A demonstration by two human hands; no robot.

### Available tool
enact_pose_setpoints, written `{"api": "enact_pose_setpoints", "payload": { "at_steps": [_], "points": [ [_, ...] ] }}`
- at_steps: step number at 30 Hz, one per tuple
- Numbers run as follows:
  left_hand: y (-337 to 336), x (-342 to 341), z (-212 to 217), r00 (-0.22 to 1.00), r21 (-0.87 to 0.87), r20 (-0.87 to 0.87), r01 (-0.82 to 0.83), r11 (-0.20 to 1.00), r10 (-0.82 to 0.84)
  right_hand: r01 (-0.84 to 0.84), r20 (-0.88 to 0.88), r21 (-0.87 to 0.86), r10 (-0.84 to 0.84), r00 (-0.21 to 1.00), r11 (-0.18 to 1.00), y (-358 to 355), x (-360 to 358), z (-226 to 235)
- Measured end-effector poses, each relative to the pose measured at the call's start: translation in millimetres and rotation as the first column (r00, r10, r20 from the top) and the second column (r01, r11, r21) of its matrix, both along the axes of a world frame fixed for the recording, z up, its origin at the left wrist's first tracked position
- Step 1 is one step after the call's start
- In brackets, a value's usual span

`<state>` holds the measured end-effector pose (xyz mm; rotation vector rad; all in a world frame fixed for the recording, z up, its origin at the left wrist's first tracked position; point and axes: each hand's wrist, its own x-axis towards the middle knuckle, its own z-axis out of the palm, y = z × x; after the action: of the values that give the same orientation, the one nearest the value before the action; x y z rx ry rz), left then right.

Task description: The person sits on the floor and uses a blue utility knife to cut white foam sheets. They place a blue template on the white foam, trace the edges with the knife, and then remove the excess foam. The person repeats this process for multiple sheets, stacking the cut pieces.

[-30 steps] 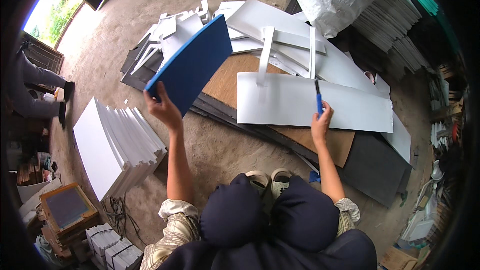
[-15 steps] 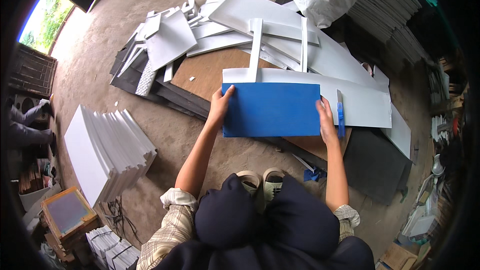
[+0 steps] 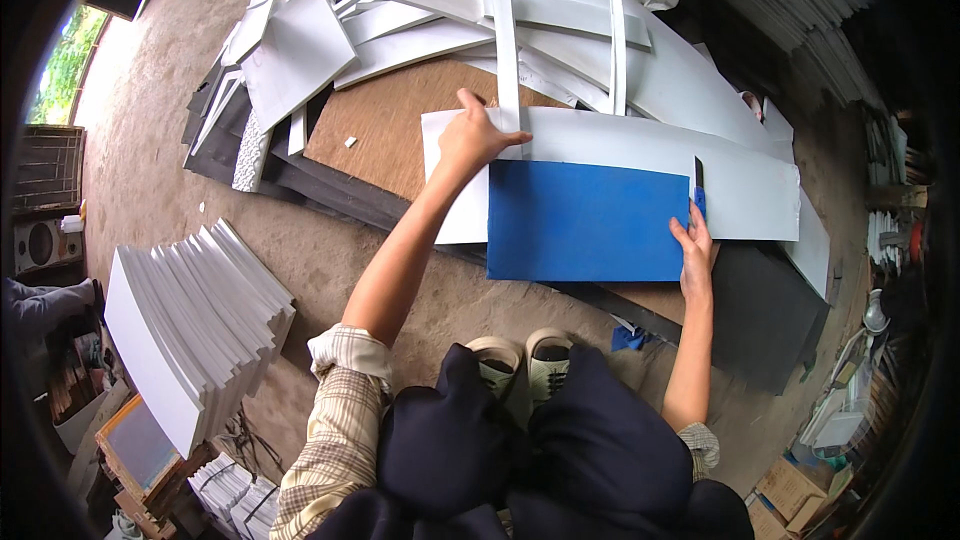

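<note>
A flat blue rectangular board (image 3: 590, 220) lies over the near side of a long white foam sheet (image 3: 750, 200). My right hand (image 3: 693, 255) grips the board's right edge, the thumb on its top face and some fingers hidden. Just past those fingertips a cutter knife (image 3: 699, 198) with a blue handle and dark blade rests on the white sheet. My left hand (image 3: 472, 143) is open over the white sheet, off the board's far left corner, thumb and forefinger spread wide.
A brown wooden board (image 3: 385, 130) bears a heap of white offcuts (image 3: 300, 60) on the far side. To the left stands a stack of white sheets (image 3: 200, 320). Dark sheets (image 3: 765, 310) lie at the right. A blue object (image 3: 628, 338) sits on the floor near my shoes.
My left hand has let go of the blue board's left edge and moved toward its far corner with fingers spread. The board appears further right in view, still in my right hand.
</note>
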<state>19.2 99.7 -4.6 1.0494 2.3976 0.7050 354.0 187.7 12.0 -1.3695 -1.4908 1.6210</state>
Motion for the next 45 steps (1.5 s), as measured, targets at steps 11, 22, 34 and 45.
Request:
{"api": "enact_pose_setpoints", "payload": {
  "at_steps": [11, 22, 34, 45],
  "points": [
    [-34, -77, 14, 0.859, 0.149, -0.454, -0.19, 0.97, 0.238, -0.031, 0.022, 0.018, 0.031, 0.999, 0.999, 8, -25, -9],
    [-132, -22, -4, 0.943, 0.265, 0.322, -0.177, 0.948, 0.086, -0.143, 0.057, 0.095, 0.138, 0.989, 0.985, 4, -101, -13],
    [-133, -17, -13, 0.964, 0.306, 0.255, -0.16, 0.939, 0.082, -0.201, 0.29, 0.221, 0.132, 0.948, 0.954, 22, -79, -44],
    [-133, -16, -6, 0.955, 0.248, 0.277, -0.173, 0.953, 0.101, -0.203, 0.244, 0.171, 0.158, 0.957, 0.964, 17, -89, -30]
  ]
}}
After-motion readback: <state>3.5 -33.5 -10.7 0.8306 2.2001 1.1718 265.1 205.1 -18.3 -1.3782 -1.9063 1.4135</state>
